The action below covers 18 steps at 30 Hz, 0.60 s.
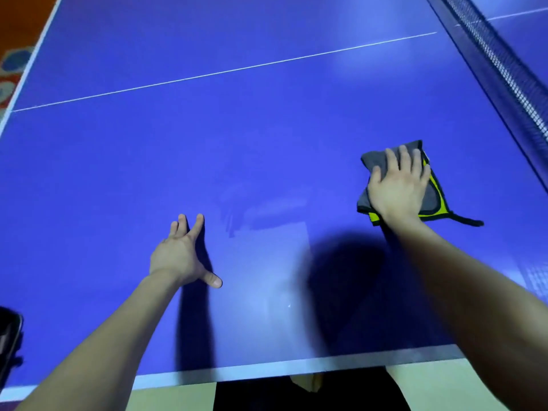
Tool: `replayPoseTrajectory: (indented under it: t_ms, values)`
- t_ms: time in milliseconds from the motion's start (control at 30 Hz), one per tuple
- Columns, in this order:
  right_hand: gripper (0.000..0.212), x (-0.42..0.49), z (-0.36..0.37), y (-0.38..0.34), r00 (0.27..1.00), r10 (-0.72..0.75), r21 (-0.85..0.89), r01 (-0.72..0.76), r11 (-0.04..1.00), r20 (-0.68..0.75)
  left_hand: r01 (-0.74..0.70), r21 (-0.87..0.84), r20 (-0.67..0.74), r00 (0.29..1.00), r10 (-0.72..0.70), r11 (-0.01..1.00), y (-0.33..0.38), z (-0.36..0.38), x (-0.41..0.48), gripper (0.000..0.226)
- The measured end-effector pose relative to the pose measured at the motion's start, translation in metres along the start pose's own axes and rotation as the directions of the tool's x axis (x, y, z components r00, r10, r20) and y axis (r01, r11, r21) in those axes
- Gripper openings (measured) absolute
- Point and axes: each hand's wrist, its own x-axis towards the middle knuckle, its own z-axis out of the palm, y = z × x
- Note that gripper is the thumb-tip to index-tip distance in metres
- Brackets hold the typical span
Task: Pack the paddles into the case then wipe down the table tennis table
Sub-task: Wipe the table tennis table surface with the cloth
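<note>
leaning over the near edge of the blue table tennis table (237,137), both bare forearms stretched out across it. pressing down with the right hand (398,185), palm flat and fingers straight, on a folded grey cloth (434,200) with yellow-green trim; no curling round it, only lying on top. cloth flat on the surface toward the right side, near the net (504,72) but apart from it, a dark strap end sticking out to the right. left hand (182,256) released and holding nothing, fingers spread and straight, thumb out, low over the surface not far from the near edge; touching or hovering, cannot tell. thin white line across the surface from the left edge toward the net. at the near left corner, cut off by the frame, a black object (9,342), too little shown to name.
</note>
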Motion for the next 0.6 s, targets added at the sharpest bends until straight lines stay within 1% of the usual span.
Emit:
replayPoseTrajectory:
  t_ms: [33,67,100,167,200,233,300,333,367,400,433,467,533,567,600]
  values:
    - [0.064,-0.011,0.001,-0.019,0.999,0.053,-0.003,-0.053,0.999,0.001,0.006,0.013,0.001,1.0,-0.006,1.0,0.0,0.0,0.0,0.184]
    - [0.065,-0.026,0.003,-0.045,0.997,0.075,-0.005,-0.075,0.997,-0.003,0.011,0.024,-0.007,1.0,-0.011,1.0,-0.001,0.0,-0.001,0.184]
    - [0.065,-0.046,0.005,-0.073,0.999,0.044,-0.003,-0.044,0.999,-0.006,0.011,0.034,-0.015,1.0,-0.01,0.999,-0.001,0.0,-0.001,0.183]
    - [0.065,-0.098,0.008,-0.132,0.99,-0.139,0.005,0.139,0.99,0.016,0.004,0.047,-0.016,1.0,-0.003,0.999,0.002,-0.003,-0.005,0.182]
    - [0.065,-0.127,0.012,-0.161,0.97,-0.243,0.027,0.242,0.97,0.031,0.004,0.048,-0.015,1.0,-0.003,0.999,0.002,-0.005,-0.005,0.181]
    - [0.064,-0.157,0.013,-0.185,0.94,-0.336,0.044,0.334,0.942,0.062,0.002,0.049,-0.013,1.0,-0.002,0.999,0.003,-0.006,-0.007,0.181]
    - [0.063,-0.202,0.01,-0.212,0.844,-0.514,0.08,0.508,0.858,0.152,0.006,0.044,-0.014,1.0,-0.005,0.999,0.004,-0.009,-0.011,0.18]
    - [0.061,-0.212,0.01,-0.21,0.797,-0.581,0.104,0.572,0.814,0.165,0.005,0.044,-0.019,1.0,-0.005,0.999,0.004,-0.009,-0.011,0.18]
    - [0.059,-0.213,0.01,-0.2,0.771,-0.62,0.149,0.603,0.784,0.143,0.0,0.043,-0.021,1.0,0.0,0.999,0.004,-0.009,-0.011,0.18]
    - [0.056,-0.209,0.009,-0.183,0.774,-0.626,0.188,0.603,0.775,0.096,-0.007,0.042,-0.02,1.0,0.008,0.999,0.003,-0.009,-0.01,0.18]
    - [0.054,-0.202,0.008,-0.159,0.799,-0.599,0.206,0.578,0.79,0.054,-0.014,0.044,-0.024,1.0,0.015,0.999,0.002,-0.007,-0.009,0.18]
    - [0.054,-0.193,0.003,-0.13,0.846,-0.533,0.197,0.519,0.832,0.027,-0.019,0.046,-0.028,0.999,0.02,0.999,0.001,-0.006,-0.008,0.181]
    - [0.054,-0.175,-0.006,-0.06,0.945,-0.327,0.117,0.324,0.939,0.008,-0.031,0.043,-0.032,0.999,0.032,0.999,-0.001,-0.002,-0.002,0.182]
    - [0.055,-0.17,-0.013,-0.024,0.976,-0.219,0.066,0.218,0.974,0.0,-0.048,0.034,-0.035,0.998,0.049,0.998,-0.002,0.0,0.0,0.181]
    - [0.057,-0.168,-0.021,0.007,0.992,-0.126,0.024,0.126,0.992,-0.009,-0.071,0.014,-0.045,0.996,0.071,0.997,-0.003,0.002,0.001,0.178]
